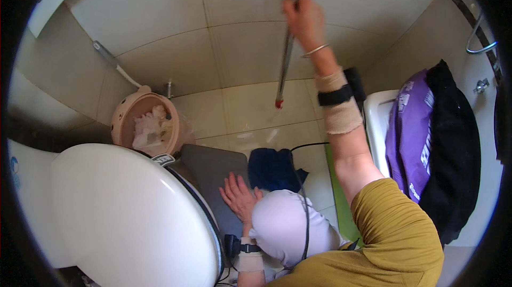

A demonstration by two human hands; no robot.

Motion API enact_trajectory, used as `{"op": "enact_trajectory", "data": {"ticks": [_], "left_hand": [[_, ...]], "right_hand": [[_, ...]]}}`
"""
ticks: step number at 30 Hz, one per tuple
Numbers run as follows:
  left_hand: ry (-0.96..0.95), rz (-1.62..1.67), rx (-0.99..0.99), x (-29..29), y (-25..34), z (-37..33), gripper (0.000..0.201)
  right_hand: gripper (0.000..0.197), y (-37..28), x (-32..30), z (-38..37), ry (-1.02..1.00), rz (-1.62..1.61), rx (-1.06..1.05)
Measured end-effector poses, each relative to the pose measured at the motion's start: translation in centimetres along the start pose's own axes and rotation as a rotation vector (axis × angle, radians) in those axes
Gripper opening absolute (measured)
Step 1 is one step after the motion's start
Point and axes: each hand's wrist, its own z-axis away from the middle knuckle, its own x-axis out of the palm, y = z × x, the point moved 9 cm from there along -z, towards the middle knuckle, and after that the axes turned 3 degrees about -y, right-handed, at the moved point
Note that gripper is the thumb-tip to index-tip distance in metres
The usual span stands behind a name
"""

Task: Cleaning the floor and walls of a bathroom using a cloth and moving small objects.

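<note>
My right hand (pixel 306 23), raised with the arm stretched out, is wrapped round a thin shiny metal pole (pixel 287 60). The pole slants down and ends in a small red tip near the tiled floor; its upper end runs out of view. My left hand (pixel 240 199) lies low beside my pale-trousered knee (pixel 285 225), fingers spread over a grey flat mat (pixel 216 167), with nothing held. Whether its palm presses on the mat, I cannot tell. A dark blue cloth (pixel 274 167) lies on the floor just right of the mat.
A white toilet with its lid (pixel 133 212) down fills the lower left. Behind it stands a pink bin (pixel 118 119) holding crumpled paper. To the right, purple and black fabric (pixel 410 127) hangs over a white basin or tub (pixel 376 111). A dark cable (pixel 306 223) crosses my knee.
</note>
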Motion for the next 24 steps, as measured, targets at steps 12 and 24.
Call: {"op": "enact_trajectory", "data": {"ticks": [12,24], "left_hand": [[0.027,-0.130,-0.015,2.6,-1.5,0.3,0.068],[0.081,-0.083,0.027,2.1,-0.4,0.3,0.072]], "right_hand": [[0.027,22.3,-18.7,-6.1,0.158,0.611,0.441],[0.020,42.1,-26.1,2.6,-0.151,1.120,0.908]]}}
